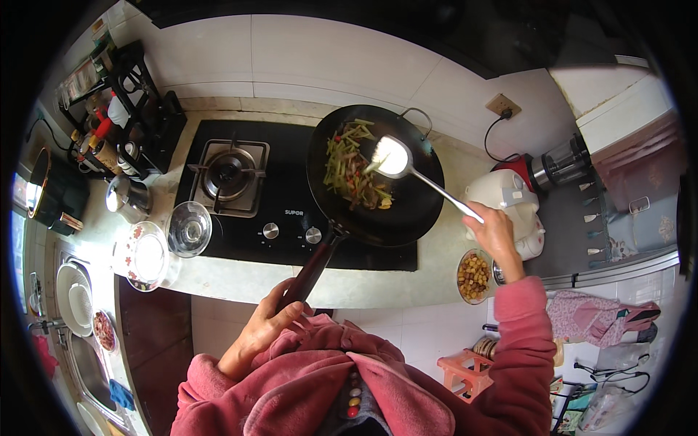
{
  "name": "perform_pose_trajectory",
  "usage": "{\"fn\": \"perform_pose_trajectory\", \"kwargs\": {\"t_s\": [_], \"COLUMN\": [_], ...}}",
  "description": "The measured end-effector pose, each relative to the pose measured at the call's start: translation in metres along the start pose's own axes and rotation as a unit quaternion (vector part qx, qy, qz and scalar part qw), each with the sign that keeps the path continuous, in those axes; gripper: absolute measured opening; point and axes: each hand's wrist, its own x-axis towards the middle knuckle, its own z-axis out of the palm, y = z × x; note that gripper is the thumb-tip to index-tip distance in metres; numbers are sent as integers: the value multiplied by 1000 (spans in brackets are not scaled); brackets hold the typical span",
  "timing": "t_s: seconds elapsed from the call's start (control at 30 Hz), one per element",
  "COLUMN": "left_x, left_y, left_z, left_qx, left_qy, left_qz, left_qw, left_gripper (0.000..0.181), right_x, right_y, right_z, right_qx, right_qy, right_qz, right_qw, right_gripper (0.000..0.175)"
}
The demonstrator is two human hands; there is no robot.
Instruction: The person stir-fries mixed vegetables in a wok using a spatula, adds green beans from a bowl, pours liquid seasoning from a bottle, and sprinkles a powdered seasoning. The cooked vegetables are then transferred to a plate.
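My left hand (274, 317) is around the dark handle (313, 265) of a black wok (403, 212), near the handle's end. In my right hand (495, 231) is the handle of a metal wok spatula (436, 188). The spatula's bright blade is over the wok, at the right edge of the food. Cut green stems with bits of meat and red pepper (354, 169) lie on the wok's left side. Beneath the wok is a black glass gas hob (289, 180), whose right burner is hidden.
The left burner (228, 170) is bare. Glass bowls (189, 229) and a metal pot (129, 199) stand left of the hob. A bowl of browned cubes (474, 276) and a white appliance (504, 201) are at right. A sink (92, 370) lies far left, a pink stool (465, 370) below.
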Motion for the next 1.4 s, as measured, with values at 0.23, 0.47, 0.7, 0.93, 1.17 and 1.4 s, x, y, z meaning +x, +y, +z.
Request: {"fn": "perform_pose_trajectory", "kwargs": {"t_s": [0.23, 0.47, 0.7, 0.93, 1.17, 1.4], "left_x": [-1, -1, 0, 1, -1, 1], "left_y": [3, 8, 5, 6, 8, 5], "left_z": [3, 4, 4, 7, 5, 7], "left_qx": [-3, -4, 5, 10, 6, 7], "left_qy": [9, 8, 18, 21, 14, 12], "left_qz": [-20, -37, -26, -28, -35, -21], "left_qw": [1000, 999, 999, 999, 999, 1000], "left_gripper": [63, 62, 61, 62, 59, 60], "right_x": [24, 31, -11, -22, 10, 50], "right_y": [53, -13, -28, -53, -34, -45], "right_z": [-5, 74, 18, 30, 23, 50], "right_qx": [233, 266, 112, 17, -130, -140], "right_qy": [-263, -41, 35, 14, 127, 172], "right_qz": [132, 42, -43, -67, -67, -122], "right_qw": [927, 962, 992, 998, 981, 968], "right_gripper": [24, 34, 35, 33, 32, 55]}}
